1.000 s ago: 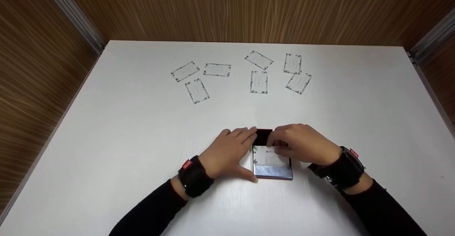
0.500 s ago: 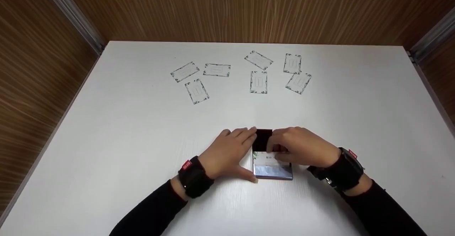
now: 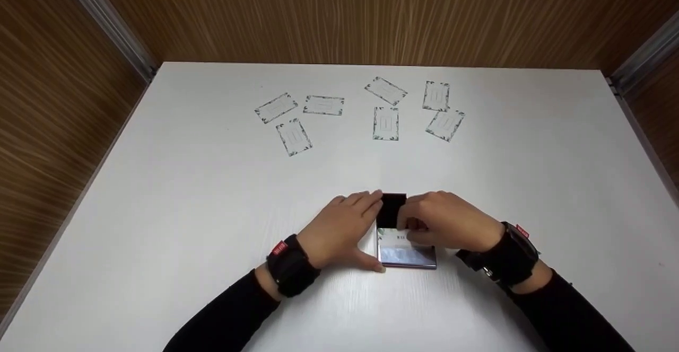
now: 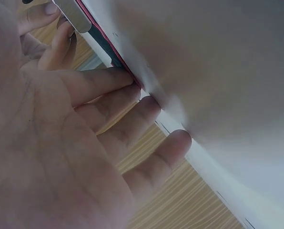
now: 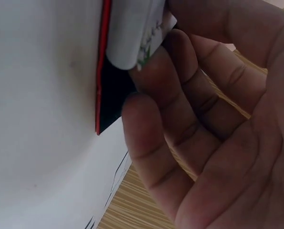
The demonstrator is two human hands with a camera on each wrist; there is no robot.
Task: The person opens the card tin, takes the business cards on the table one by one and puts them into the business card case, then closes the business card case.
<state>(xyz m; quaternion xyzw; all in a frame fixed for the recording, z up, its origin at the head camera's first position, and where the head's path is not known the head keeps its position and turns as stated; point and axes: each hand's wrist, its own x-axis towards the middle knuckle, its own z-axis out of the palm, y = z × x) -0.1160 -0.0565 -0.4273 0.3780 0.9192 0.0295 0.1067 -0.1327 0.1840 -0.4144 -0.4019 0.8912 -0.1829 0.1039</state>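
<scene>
Hands point(image 3: 345, 230) hide most of card holder point(image 3: 406, 254); grip unclear

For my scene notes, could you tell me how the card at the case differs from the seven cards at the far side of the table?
The card at the case lies on the dark case under the right hand, with the left hand beside; the far cards lie bare on the table, untouched. It sits square, while they are scattered at varied angles. Both are white with leafy print.
</scene>
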